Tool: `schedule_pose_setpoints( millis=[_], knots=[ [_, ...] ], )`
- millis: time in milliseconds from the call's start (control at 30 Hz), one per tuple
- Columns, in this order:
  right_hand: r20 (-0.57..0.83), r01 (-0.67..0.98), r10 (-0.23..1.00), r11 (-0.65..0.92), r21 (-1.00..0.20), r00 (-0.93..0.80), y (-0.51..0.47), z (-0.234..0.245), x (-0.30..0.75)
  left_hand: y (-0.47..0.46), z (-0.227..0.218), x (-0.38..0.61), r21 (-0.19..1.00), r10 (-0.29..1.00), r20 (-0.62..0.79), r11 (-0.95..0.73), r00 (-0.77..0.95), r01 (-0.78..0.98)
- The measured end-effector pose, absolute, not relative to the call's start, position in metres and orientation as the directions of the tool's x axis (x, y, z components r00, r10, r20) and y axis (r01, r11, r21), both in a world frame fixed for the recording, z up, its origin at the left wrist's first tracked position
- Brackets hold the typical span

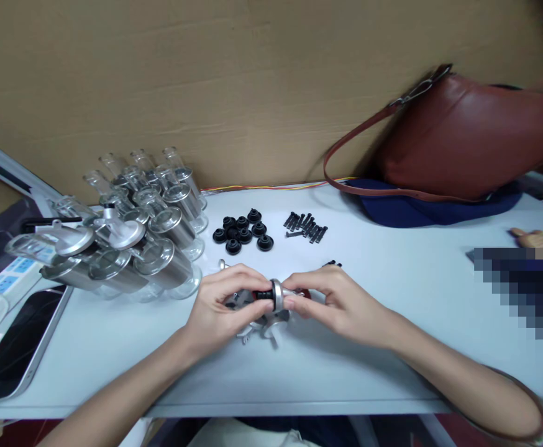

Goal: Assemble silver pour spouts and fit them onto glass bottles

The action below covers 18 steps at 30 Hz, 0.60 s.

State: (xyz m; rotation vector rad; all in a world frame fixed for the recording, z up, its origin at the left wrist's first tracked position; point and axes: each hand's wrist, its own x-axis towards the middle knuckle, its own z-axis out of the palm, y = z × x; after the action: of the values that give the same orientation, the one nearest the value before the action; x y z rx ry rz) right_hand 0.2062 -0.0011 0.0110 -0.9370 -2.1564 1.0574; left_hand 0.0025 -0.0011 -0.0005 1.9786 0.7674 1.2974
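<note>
Between my two hands, above the middle of the table, is a silver metal lid with a black ribbed plug on its left side. My left hand is closed, thumb and fingertips pinching the black plug. The thumb and fingers of my right hand pinch the lid from the other side; something reddish shows beside those fingertips. Loose silver metal parts lie under my hands, partly hidden. Beyond them lie several black round rubber stoppers and a cluster of small black pins.
Several glass vessels with metal sleeves crowd the left, some with silver lids. A dark-screened tablet and a power strip lie at far left. A brown bag rests on a dark blue cap. Another person's hand shows at right.
</note>
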Motion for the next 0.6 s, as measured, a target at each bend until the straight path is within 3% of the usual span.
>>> schedule_pose_setpoints(
  millis=[67,200,267,433,600],
  knots=[
    [0.163,0.341,0.810,0.407,-0.847,-0.564,0.0011,0.0124,0.2061,-0.0017,0.0000,0.0015,0.756,0.760,0.566,-0.633,0.321,0.165],
    [0.309,0.428,0.918,0.391,-0.815,-0.249,0.0038,0.0095,0.2086,-0.0025,-0.0004,-0.0006,0.743,0.764,0.555,-0.633,0.327,0.216],
    [0.309,0.398,0.935,0.353,-0.846,-0.172,0.0031,0.0075,0.2095,-0.0022,-0.0008,-0.0005,0.759,0.787,0.526,-0.605,0.322,0.241],
    [0.175,0.270,0.900,0.298,-0.915,-0.399,-0.0022,0.0082,0.2053,0.0000,0.0000,0.0015,0.809,0.840,0.474,-0.534,0.264,0.246],
    [0.130,0.289,0.906,0.261,-0.921,-0.403,-0.0041,0.0086,0.2016,-0.0022,-0.0007,0.0031,0.855,0.868,0.438,-0.483,0.236,0.190]
  ],
)
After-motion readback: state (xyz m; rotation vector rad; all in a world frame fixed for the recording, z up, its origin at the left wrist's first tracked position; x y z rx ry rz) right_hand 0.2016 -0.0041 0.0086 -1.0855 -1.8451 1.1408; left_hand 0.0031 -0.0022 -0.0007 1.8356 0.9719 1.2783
